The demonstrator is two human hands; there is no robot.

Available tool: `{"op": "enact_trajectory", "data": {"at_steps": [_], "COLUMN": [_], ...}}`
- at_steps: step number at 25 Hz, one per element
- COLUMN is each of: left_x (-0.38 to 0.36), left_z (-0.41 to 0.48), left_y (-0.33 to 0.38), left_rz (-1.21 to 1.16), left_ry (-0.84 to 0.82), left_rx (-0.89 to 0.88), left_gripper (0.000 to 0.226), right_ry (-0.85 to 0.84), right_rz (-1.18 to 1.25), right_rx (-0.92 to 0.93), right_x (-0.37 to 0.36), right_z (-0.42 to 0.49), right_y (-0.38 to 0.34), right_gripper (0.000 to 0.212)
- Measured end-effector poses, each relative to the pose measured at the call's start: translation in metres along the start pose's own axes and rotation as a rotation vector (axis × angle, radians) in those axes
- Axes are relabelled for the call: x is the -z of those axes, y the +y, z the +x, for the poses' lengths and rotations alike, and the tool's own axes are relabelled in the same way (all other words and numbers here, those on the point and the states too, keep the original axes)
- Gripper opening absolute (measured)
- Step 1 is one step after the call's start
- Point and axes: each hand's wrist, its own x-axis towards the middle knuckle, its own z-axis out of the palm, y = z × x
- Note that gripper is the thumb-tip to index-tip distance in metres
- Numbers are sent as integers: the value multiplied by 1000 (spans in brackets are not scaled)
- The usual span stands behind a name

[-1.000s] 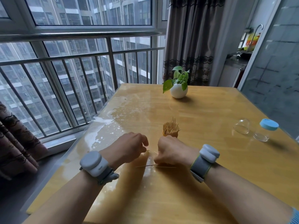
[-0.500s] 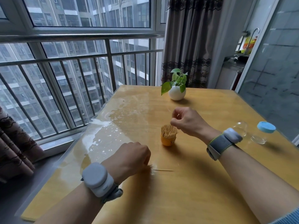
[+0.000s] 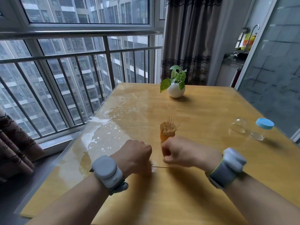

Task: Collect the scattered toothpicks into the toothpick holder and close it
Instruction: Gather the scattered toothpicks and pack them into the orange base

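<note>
While your two hands sit low and close together at the near middle of the worktop, one loose toothpick lies flat between them, and that is likely why both have gathered there. Your left hand is curled into a loose fist, knuckles up, just beside the toothpick's left end; whether its grip holds more picks underneath, you cannot tell from here. Your right hand is also curled, fingertips pinched down just above the pick, but the contact is hidden, so its grip cannot be told either.

Just beyond your right hand stands the orange toothpick holder, upright and open, with a dense bundle of toothpicks splaying out of its top, a few leaning. Keeping it this near shortens each carry. Its clear cover lies well apart to the right, near a small jar with a blue lid, so closing is not yet done. A potted plant stands at the far side.
</note>
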Motion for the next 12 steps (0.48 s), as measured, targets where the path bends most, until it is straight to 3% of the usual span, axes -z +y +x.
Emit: {"op": "enact_trajectory", "data": {"at_steps": [5,8,10,12], "left_x": [-3,5,10,14], "left_z": [-3,10,21,37], "left_y": [-5,-20,-27,-28], "left_rz": [-38,-391,-763,-1055], "left_ry": [58,133,273,478], "left_rx": [-21,-13,2,51], "left_gripper": [27,21,22,23], "right_ry": [-78,-92,-34,158], "right_rz": [-173,-150,64,413], "right_rx": [59,71,48,3], "right_x": [-11,-18,-9,13], "right_z": [8,11,8,5], "right_y": [-12,-10,3,22], "right_gripper": [18,19,14,7]}}
